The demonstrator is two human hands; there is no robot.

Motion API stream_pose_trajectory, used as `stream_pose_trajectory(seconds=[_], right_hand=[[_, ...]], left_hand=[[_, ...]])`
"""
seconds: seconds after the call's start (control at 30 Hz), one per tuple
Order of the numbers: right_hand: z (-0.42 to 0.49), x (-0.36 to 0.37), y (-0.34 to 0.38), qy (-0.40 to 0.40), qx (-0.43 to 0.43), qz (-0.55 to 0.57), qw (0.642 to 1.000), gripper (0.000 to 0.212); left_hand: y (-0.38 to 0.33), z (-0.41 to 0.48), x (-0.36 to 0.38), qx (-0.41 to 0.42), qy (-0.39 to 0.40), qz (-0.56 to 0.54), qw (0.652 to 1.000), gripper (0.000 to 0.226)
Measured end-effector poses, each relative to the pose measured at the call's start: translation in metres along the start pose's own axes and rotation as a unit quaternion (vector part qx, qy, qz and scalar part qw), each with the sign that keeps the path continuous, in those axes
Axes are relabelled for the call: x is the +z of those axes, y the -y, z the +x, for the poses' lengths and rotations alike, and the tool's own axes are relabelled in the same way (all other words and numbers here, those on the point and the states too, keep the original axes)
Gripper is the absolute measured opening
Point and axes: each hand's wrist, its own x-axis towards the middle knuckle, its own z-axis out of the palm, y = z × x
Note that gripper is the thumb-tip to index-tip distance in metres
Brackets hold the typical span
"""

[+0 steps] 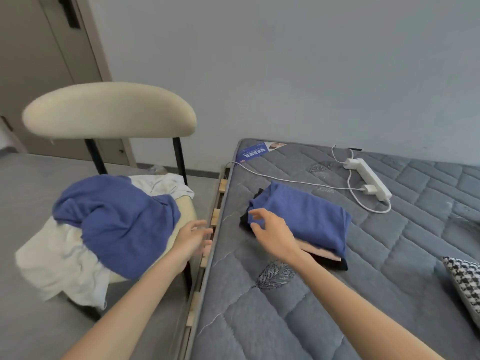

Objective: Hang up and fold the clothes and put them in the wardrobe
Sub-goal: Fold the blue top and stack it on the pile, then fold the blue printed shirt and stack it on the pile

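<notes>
two hands reach out in front of us. our left hand [193, 237] is over the gap between the chair [109, 110] and the bed. its fingers are spread apart and hold nothing, and it looks a bit blurry. our right hand [271, 236] is at the near left corner of the folded pile [304, 219]. its fingers are apart and bent a little, with nothing in them. it may be just touching the pile, but we cannot tell for sure.

the folded pile lies on the grey mattress [285, 307], close to its left edge. it is blue on top, with a thin pink layer [320, 253] under that and a black layer [336, 265] at the bottom.

on the chair seat there is a loose blue garment [117, 224], all bunched up. it lies on top of a white garment [59, 261] that hangs over the front of the seat. the chair has a cream back and dark legs, and it stands just beside the bed.

wooden slats [215, 216] show along the bed edge. farther back on the mattress lies a white power strip [368, 181]. a thin white cable [285, 181] runs from it to the top left corner of the mattress, where there is a blue label [253, 153]. a black and white checked pillow [465, 284] peeks in at the right. a door [39, 74] is behind the chair.
</notes>
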Motion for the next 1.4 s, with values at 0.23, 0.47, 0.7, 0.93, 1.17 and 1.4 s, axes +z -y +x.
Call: stream_pose_trajectory(seconds=[0.23, 0.47, 0.7, 0.93, 1.17, 1.4], right_hand=[[-0.016, 0.057, 0.054, 0.092, -0.033, 0.033, 0.995, 0.036], [-0.009, 0.151, 0.098, 0.158, -0.014, 0.044, 0.986, 0.038], [0.016, 0.229, 0.112, 0.196, 0.068, 0.096, 0.973, 0.054], [0.043, 0.272, 0.107, 0.089, 0.144, 0.187, 0.968, 0.053], [0.066, 0.272, 0.11, 0.078, 0.121, 0.174, 0.974, 0.028], [0.073, 0.206, 0.156, 0.024, 0.043, 0.291, 0.955, 0.022]], left_hand=[[0.038, -0.044, -0.094, 0.013, -0.092, 0.007, 0.996, 0.031], [0.076, -0.062, -0.182, 0.028, -0.183, 0.011, 0.983, 0.035], [0.101, -0.04, -0.238, 0.089, -0.199, 0.234, 0.947, 0.052], [0.127, 0.0, -0.245, 0.081, -0.151, 0.434, 0.885, 0.06], [0.134, 0.02, -0.242, 0.05, -0.129, 0.437, 0.889, 0.065], [0.109, -0.001, -0.24, 0.121, -0.163, 0.353, 0.913, 0.075]])
